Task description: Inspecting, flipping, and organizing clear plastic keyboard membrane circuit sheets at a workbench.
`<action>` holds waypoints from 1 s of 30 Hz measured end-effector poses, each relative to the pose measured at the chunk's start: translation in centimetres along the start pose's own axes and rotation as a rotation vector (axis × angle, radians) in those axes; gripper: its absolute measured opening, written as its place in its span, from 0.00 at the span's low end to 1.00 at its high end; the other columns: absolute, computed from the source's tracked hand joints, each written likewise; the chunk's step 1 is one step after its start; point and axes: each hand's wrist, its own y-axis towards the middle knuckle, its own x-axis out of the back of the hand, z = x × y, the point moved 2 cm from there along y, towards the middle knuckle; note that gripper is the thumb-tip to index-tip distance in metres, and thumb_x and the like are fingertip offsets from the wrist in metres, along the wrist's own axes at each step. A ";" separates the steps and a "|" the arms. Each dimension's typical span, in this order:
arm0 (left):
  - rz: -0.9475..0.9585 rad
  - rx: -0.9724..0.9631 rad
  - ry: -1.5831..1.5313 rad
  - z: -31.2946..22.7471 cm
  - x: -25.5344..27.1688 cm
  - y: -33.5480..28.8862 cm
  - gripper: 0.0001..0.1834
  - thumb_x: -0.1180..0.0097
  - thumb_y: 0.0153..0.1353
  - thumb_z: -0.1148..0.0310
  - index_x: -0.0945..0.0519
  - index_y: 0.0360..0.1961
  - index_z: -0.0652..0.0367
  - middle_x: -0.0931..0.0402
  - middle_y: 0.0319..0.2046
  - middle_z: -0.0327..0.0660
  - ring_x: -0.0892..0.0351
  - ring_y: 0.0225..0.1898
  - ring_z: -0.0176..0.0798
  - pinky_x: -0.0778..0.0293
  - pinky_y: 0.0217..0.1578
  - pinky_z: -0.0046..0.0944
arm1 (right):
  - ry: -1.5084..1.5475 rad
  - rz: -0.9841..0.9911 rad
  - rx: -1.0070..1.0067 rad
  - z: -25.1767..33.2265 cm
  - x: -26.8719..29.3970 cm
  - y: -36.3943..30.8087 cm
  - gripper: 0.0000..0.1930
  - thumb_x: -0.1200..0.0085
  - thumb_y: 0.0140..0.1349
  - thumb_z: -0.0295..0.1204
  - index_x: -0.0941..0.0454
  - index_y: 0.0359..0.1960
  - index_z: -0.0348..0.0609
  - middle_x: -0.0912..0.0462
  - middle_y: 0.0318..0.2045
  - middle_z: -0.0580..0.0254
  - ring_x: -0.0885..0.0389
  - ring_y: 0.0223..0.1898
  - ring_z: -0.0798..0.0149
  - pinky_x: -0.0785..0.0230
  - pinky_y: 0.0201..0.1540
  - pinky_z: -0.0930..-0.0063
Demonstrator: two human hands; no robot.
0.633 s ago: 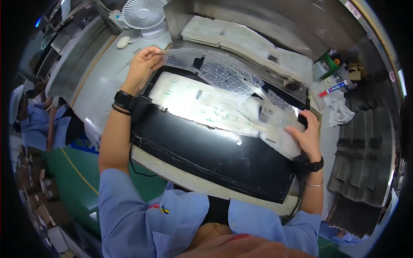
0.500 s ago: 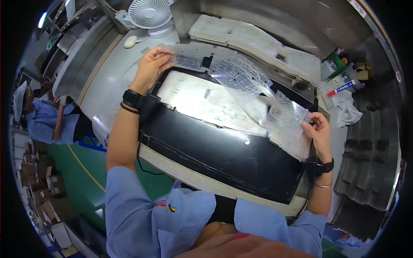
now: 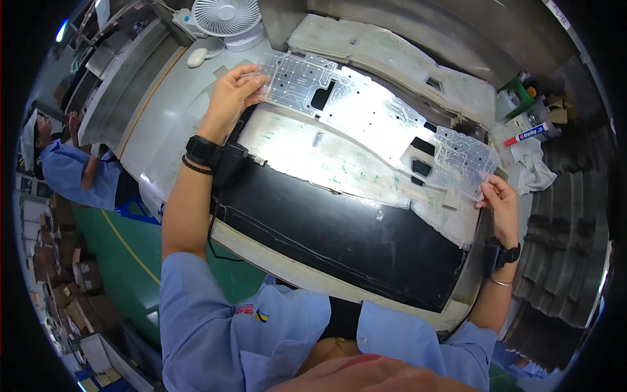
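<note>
Head view, items listed by size. Grey workbench (image 3: 157, 137): runs from upper left to lower right, its edges bent by the lens. Black mat (image 3: 339, 242): lies across the bench in front of the person. Lit white panel (image 3: 313, 160): sits at the far edge of the mat, glaring brightly. Stack of pale translucent sheets (image 3: 392, 59): rests at the back of the bench, beyond the panel. Clear flexible circuit sheet (image 3: 366, 111): printed with fine traces and cut with dark openings, it is held stretched above the lit panel, spanning from hand to hand. Small white desk fan (image 3: 225, 19): stands at the far left end of the bench. White rag (image 3: 532, 166): lies crumpled at the right, just below a red and white marker (image 3: 526, 135). Left hand (image 3: 230, 98): fingers pinch the upper left corner of the sheet; a black watch is on the wrist. Right hand (image 3: 499, 199): fingers grasp the lower right corner of the sheet. Second person in a blue shirt (image 3: 65, 173): works well apart at the left edge.
</note>
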 end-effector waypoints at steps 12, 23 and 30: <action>-0.086 -0.003 0.253 1.0 2.2 1.1 0.19 0.50 0.58 0.70 0.33 0.51 0.61 0.25 0.39 0.40 0.27 0.34 0.26 0.28 0.34 0.23 | 0.060 0.096 -0.019 0.6 -1.5 0.0 0.14 0.51 0.58 0.25 0.29 0.46 0.34 0.23 0.26 0.64 0.26 0.23 0.76 0.30 0.27 0.87; -0.049 -0.031 0.151 1.4 2.6 1.3 0.20 0.52 0.59 0.73 0.36 0.52 0.65 0.27 0.41 0.44 0.26 0.36 0.30 0.26 0.37 0.28 | 0.083 0.131 0.002 1.3 -1.8 -1.0 0.15 0.51 0.57 0.24 0.30 0.47 0.33 0.23 0.26 0.64 0.25 0.23 0.76 0.30 0.27 0.87; -0.081 -0.073 0.152 1.3 1.9 1.2 0.19 0.52 0.58 0.73 0.35 0.51 0.66 0.25 0.38 0.43 0.26 0.35 0.29 0.27 0.35 0.25 | 0.058 0.115 0.014 1.1 -1.5 -1.1 0.16 0.52 0.58 0.25 0.30 0.47 0.32 0.22 0.27 0.63 0.24 0.23 0.75 0.30 0.27 0.86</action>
